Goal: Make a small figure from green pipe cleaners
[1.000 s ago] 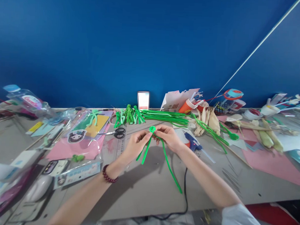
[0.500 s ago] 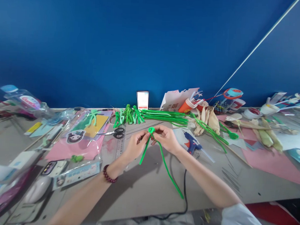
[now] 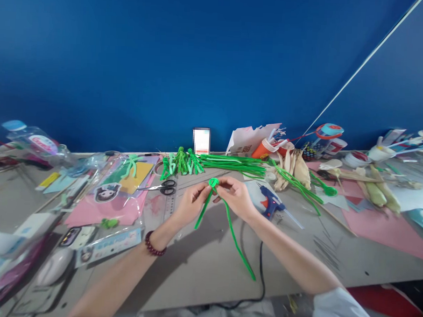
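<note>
A bright green pipe cleaner (image 3: 239,249) is coiled into a small round head at its top, with two tails hanging below. My left hand (image 3: 192,202) pinches it from the left, just under the coil. From the other side, the fingertips of my right hand (image 3: 235,197) are closed on the same spot. The shorter tail slants down left and the longer one drops to the right. Behind my hands lies a bundle of straight green pipe cleaners (image 3: 235,164), with several twisted green pipe-cleaner pieces (image 3: 181,161) to its left.
Black-handled scissors (image 3: 167,188) and a clear ruler (image 3: 169,205) lie left of my hands. On the right are a blue glue gun (image 3: 271,201) with its black cable (image 3: 263,268), and dried husks (image 3: 301,171). A phone (image 3: 201,140) leans on the blue wall; a mouse (image 3: 55,267) sits front left.
Both hands keep their pinch in nearly the same place. The hanging tails have swung slightly to the left.
</note>
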A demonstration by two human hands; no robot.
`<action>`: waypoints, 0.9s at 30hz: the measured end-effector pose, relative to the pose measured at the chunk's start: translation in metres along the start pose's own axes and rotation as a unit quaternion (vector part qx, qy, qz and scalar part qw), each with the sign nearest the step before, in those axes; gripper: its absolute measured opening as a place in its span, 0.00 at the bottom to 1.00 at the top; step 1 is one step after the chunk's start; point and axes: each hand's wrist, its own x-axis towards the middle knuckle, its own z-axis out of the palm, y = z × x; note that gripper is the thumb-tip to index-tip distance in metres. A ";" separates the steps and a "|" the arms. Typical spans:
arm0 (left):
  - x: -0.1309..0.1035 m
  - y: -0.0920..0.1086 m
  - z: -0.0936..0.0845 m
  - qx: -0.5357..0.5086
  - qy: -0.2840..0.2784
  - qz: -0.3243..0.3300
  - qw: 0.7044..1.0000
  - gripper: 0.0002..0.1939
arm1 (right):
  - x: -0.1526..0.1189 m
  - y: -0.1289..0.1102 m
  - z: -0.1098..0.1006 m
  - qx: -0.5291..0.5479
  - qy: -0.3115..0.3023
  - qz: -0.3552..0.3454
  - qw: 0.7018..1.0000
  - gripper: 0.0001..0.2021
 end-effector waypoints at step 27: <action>-0.001 -0.003 0.005 -0.004 0.028 -0.031 0.999 0.15 | 0.007 -0.019 -0.034 -0.489 -0.109 -0.348 0.793 0.12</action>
